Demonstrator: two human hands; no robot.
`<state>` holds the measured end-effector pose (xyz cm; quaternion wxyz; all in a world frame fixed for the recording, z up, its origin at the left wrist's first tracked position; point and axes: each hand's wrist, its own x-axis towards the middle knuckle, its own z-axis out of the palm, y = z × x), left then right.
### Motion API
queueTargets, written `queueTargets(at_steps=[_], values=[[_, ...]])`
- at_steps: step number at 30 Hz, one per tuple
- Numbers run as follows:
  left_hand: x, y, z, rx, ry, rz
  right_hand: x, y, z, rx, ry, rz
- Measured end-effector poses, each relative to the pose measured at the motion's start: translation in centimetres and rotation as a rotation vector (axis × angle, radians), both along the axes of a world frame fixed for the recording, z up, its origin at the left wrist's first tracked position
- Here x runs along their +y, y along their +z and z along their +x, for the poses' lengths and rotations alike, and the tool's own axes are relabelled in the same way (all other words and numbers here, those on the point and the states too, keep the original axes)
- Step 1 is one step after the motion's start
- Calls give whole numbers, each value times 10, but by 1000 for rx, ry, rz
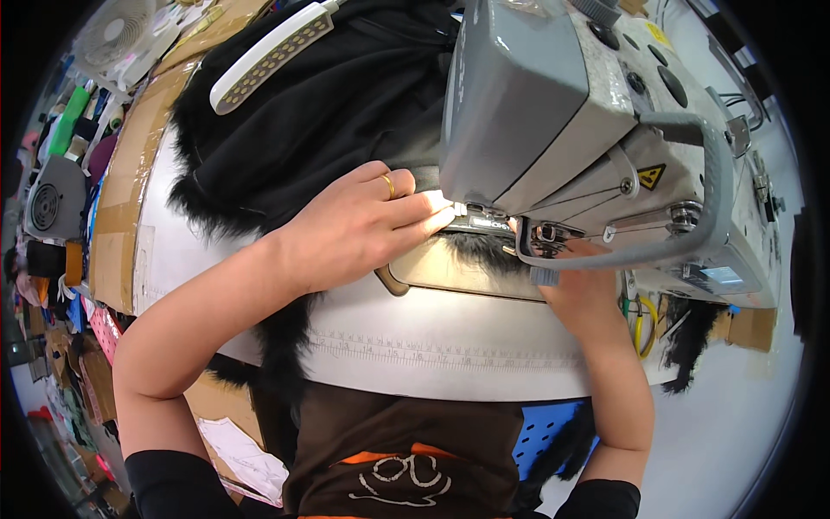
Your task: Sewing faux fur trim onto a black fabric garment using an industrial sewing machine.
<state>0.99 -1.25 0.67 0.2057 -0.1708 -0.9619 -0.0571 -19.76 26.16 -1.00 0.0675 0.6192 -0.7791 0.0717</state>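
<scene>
My left hand (359, 223), with a gold ring, lies on the black fabric (337, 121) just left of the needle area of a grey sewing machine (527, 95). Its fingers stretch toward the lit presser foot, pressing on the cloth's edge. Black fur trim (488, 251) runs along that edge, under and in front of the foot. On the other side, my right hand (577, 278) reaches in behind the machine's grey guard bar (640, 251). Its fingertips are mostly hidden there, so their grip does not show.
A white lamp (272, 60) hangs over the fabric. Printed ruler marks (432, 353) follow the white table's near edge. Yellow-handled scissors (642, 327) lie right of my right wrist. Cardboard (130, 208) borders the table at left; a fan (112, 35) stands beyond.
</scene>
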Motion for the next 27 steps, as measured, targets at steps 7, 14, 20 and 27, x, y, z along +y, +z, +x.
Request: queueTargets(at_steps=[7, 14, 20, 27], values=[[-1, 4, 0, 18, 0, -94, -1, -5, -1, 35, -48, 60], [-3, 3, 1, -71, 20, -78, -2, -5, 2, 7, -128, 115], [-3, 0, 0, -37, 20, -37, -1, 2, -1, -50, -106, 183], [-5, -2, 2, -47, 46, -36, -9, 7, 1, -222, -94, 55]])
